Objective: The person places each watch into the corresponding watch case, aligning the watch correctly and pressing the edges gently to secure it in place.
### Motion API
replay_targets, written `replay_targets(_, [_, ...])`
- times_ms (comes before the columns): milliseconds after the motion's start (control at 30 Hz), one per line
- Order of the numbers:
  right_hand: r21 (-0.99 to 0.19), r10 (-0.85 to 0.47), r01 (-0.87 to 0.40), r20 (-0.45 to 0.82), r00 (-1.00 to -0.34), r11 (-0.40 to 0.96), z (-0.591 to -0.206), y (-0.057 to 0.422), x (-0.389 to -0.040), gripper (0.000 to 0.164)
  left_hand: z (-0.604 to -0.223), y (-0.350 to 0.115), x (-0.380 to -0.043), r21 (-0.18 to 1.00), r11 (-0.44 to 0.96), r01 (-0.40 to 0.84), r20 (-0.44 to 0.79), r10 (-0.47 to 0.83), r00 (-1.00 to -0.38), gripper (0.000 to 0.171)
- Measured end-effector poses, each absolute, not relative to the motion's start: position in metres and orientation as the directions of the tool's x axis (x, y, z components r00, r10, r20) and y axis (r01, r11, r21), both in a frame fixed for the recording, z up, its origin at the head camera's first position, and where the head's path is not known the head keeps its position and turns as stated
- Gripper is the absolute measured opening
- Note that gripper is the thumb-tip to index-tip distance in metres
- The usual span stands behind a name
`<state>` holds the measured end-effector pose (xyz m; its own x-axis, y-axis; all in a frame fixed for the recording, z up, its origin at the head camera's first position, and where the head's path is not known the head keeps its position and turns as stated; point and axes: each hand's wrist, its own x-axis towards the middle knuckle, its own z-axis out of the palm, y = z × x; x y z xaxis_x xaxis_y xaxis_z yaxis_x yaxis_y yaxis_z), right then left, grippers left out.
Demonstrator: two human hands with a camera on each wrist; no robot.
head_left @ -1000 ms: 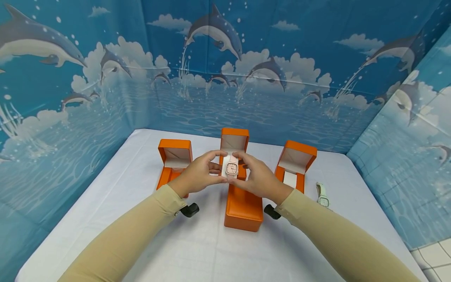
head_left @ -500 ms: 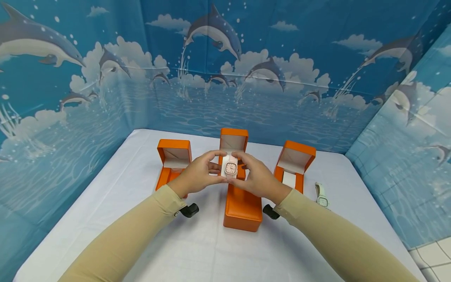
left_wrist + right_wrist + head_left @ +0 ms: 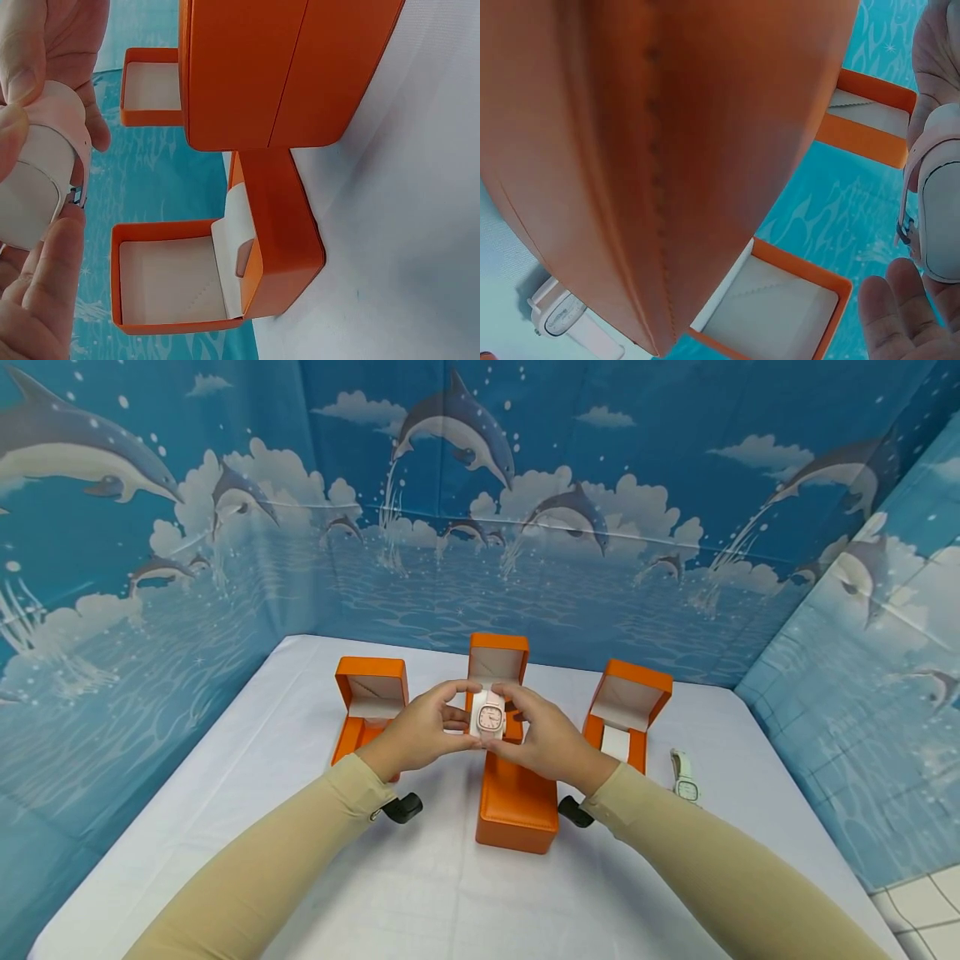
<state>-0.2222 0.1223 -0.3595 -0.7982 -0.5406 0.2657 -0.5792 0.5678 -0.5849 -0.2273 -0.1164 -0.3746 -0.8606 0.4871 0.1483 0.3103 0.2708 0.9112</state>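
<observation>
Head view: by fingertips of the left hand [image 3: 426, 728] and right hand [image 3: 553, 732], the pink watch [image 3: 491, 717] round its white cushion [image 3: 476, 703] is pinched, raised before the middle open box [image 3: 498, 643]. If 1 pinch is loosened, both could be dropped.

In my head view, a blue curtain [image 3: 570, 602] spreads clockwise from eight to four o'clock, printed with clouds [image 3: 645, 502] and, at twelve, a leaping dolphin [image 3: 461, 428]. The white-draped table [image 3: 442, 893] runs down to six; at four I see white tiles [image 3: 926, 906].
</observation>
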Motion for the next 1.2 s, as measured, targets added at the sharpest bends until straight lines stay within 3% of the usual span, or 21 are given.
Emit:
replay_targets(600, [-0.581, -0.554, -0.586, 0.259, -0.791, 0.565, -0.359, 0.119, -0.224, 0.074, -0.374, -0.119, -0.228, 0.906, 0.272, 0.325, 0.161, 0.489, -0.857, 0.079])
replay_targets(1200, [-0.551, -0.593, -0.62, 0.256, -0.763, 0.559, -0.353, 0.112, -0.227, 0.079, -0.367, -0.132, -0.225, 0.896, 0.312, 0.314, 0.142, 0.47, -0.871, 0.08])
